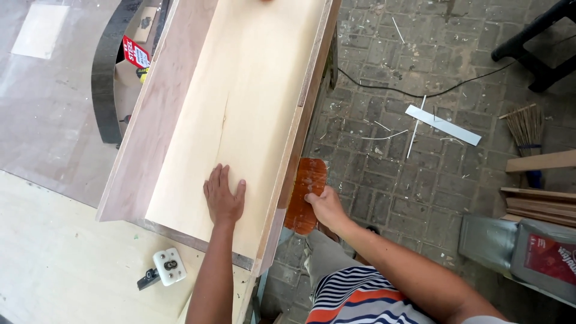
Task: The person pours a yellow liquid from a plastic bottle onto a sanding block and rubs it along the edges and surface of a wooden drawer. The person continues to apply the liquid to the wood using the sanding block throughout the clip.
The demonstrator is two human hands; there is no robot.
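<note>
Pale plywood forms the long open box (240,114), its long axis running from the lower centre of the frame toward the top. The left hand (224,195) lies flat, fingers spread, on its floor. The right hand (324,204) grips a reddish-brown sanding sheet (305,192) against the box's right outer wall, lower centre.
</note>
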